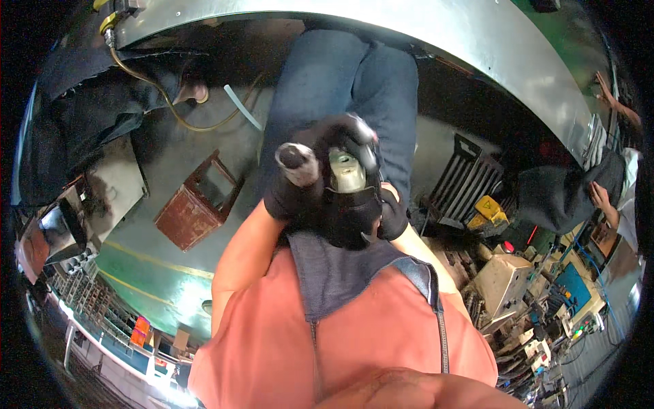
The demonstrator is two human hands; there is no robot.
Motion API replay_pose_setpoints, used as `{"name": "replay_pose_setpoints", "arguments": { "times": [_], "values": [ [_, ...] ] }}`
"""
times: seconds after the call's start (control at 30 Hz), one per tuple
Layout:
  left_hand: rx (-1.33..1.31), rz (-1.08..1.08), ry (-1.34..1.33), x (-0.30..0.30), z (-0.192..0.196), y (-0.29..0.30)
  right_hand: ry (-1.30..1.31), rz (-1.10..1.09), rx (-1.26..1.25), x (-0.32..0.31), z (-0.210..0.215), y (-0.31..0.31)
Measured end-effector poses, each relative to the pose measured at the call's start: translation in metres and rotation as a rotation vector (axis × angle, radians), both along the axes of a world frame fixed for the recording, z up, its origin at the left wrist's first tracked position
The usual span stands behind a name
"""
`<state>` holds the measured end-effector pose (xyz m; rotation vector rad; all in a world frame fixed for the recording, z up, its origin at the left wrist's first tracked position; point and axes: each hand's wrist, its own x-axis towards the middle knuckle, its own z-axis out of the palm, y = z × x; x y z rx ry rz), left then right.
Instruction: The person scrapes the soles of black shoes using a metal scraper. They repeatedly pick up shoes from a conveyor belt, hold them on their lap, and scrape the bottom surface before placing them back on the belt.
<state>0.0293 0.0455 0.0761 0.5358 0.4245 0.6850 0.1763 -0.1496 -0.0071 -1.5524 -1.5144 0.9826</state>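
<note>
Both my hands wear black gloves and meet above my lap, close to the dark apron. My left hand (pixel 293 184) is closed, its thumb tip covered in worn pale grey material. Next to it my right hand (pixel 357 211) is curled too, pressed against the left. Between them shows a pale, shiny, rounded piece (pixel 347 174) with a small dark spot; whether it is a metal part or a wrapped thumb, I cannot tell. Blurred fingers with pale tips arch over it. What the fingers grip is hidden.
A metal worktable (pixel 470 34) curves beyond my knees. Left are a brown hose (pixel 160 95), a rusty box frame (pixel 194 211) and a person in dark clothes (pixel 102 109). Right are a slatted black crate (pixel 463 177), a yellow pedal (pixel 487 213), machinery (pixel 504 279) and another person's hands (pixel 601 196).
</note>
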Motion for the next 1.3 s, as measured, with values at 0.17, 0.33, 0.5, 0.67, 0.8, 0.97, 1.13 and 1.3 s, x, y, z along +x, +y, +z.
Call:
{"name": "replay_pose_setpoints", "arguments": {
  "times": [0.17,0.33,0.5,0.67,0.8,0.97,1.13,1.3],
  "values": [
    [-0.067,-0.03,0.158,-0.006,-0.068,0.01,-0.186,-0.002,0.221,0.0,0.019,0.013],
    [0.499,0.116,0.587,0.006,-0.063,0.028,-0.036,-0.267,-0.279,0.007,0.137,0.082],
    [0.849,-0.045,1.106,0.041,-0.077,0.015,0.458,-0.428,-0.636,0.043,0.066,0.13],
    [0.275,-0.28,0.603,-0.003,-0.08,0.041,0.768,-0.365,-0.708,0.068,0.065,0.128],
    [1.137,0.105,1.073,0.023,-0.077,-0.023,0.295,-0.044,-0.483,0.092,0.058,0.112],
    [1.283,0.001,1.085,0.027,-0.085,-0.031,-0.547,0.25,-0.345,0.094,0.098,0.131],
    [1.265,0.017,1.017,0.03,-0.081,-0.015,-0.558,0.163,-0.152,0.109,0.04,0.117],
    [1.206,-0.013,1.182,0.061,-0.051,-0.005,0.249,0.143,-0.813,0.129,0.074,0.106]
  ]
}}
